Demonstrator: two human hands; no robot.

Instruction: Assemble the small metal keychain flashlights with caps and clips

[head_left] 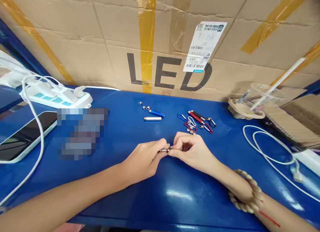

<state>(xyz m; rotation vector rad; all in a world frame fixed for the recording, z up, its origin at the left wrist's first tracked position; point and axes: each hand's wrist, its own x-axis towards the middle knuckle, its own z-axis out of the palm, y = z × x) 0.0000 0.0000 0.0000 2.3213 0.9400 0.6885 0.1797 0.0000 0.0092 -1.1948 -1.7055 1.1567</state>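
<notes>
My left hand [146, 158] pinches a small silvery cylindrical part [163, 150] between thumb and fingers. At the part's right end, the thumb and forefinger of my right hand [191, 150] are closed; the fingertips cover much of it. Beyond my hands lie a blue metal tube [157, 113] and a silver metal tube [152, 119], with several small metal caps [146, 108] beside them. Farther right are a red tube [196, 116], a black tube [198, 115], a blue carabiner [182, 117], a red carabiner [190, 127] and several button cells [191, 130].
A large cardboard box [112, 35] stands along the back of the blue table [175, 198]. On the left are a power strip [55, 98], a phone [27, 135] and a blurred dark item. A white cable [265, 155] and a plastic cup [262, 95] in a carton holder occupy the right.
</notes>
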